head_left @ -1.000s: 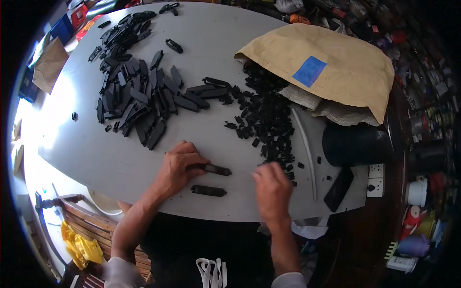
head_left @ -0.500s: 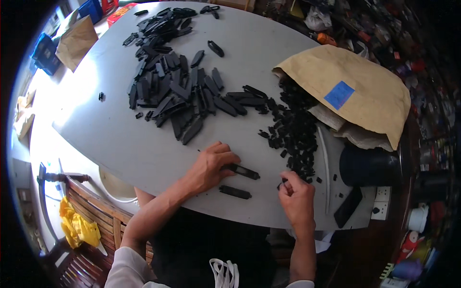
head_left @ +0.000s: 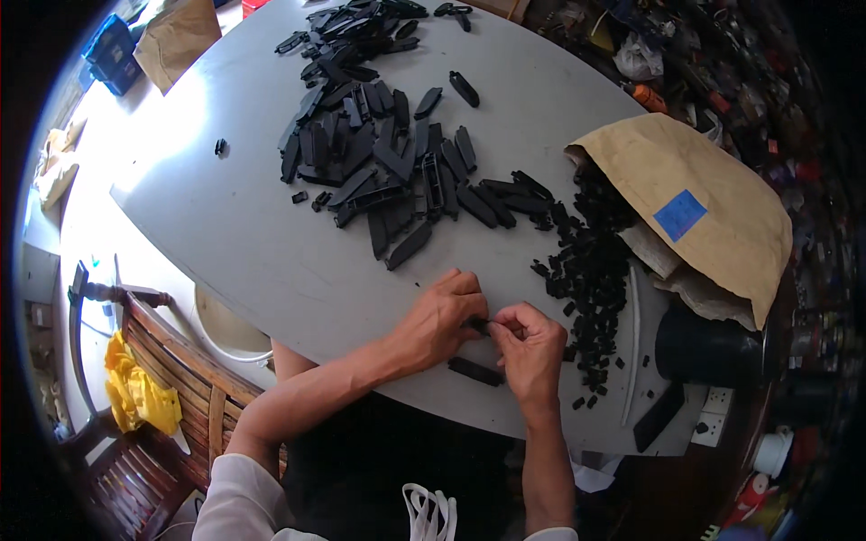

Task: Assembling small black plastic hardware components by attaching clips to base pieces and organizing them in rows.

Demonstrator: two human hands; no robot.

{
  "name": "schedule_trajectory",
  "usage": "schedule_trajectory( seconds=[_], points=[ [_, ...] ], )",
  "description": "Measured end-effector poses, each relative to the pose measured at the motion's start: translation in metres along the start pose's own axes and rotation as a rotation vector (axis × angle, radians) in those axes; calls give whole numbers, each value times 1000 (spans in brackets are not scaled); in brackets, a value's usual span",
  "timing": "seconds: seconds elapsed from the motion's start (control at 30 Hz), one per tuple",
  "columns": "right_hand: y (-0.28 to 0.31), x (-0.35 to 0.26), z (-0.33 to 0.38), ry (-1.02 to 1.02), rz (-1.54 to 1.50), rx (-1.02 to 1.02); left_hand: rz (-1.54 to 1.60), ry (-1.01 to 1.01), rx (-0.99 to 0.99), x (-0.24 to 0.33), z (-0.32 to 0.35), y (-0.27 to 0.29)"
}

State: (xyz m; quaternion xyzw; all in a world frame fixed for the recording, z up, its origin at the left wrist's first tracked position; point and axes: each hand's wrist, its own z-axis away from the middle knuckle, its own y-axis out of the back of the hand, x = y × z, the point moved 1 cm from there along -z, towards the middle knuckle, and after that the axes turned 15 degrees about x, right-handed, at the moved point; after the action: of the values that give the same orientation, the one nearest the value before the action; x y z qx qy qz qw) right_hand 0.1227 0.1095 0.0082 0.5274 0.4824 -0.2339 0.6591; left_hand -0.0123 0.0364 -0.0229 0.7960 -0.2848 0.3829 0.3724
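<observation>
A: Where's the part?
B: Black strip (head_left: 478,325) sits pinched between my left hand (head_left: 439,317) and right hand (head_left: 532,347), just over the counter (head_left: 244,243) near its front edge. Both grips clamp on it, fingertips touching.
A: Risks?
B: It's small and mostly hidden under my fingers, so I could lose it if I squeeze off-centre. Another strip (head_left: 475,371) lies right under my hands; my wrist could knock it off the edge. The loose small pieces (head_left: 591,279) spilling from the paper bag (head_left: 695,203) are near too.
</observation>
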Motion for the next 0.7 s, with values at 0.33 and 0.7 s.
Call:
schedule_trajectory(
  seconds=[0.33, 0.7],
  points=[
    [-3, -7, 2, 251, 331, 82, 41, 11, 16, 1, 1, 0],
    [10, -12, -11, 130, 450, -157, 45, 15, -50, 5, -5, 1]
  ],
)
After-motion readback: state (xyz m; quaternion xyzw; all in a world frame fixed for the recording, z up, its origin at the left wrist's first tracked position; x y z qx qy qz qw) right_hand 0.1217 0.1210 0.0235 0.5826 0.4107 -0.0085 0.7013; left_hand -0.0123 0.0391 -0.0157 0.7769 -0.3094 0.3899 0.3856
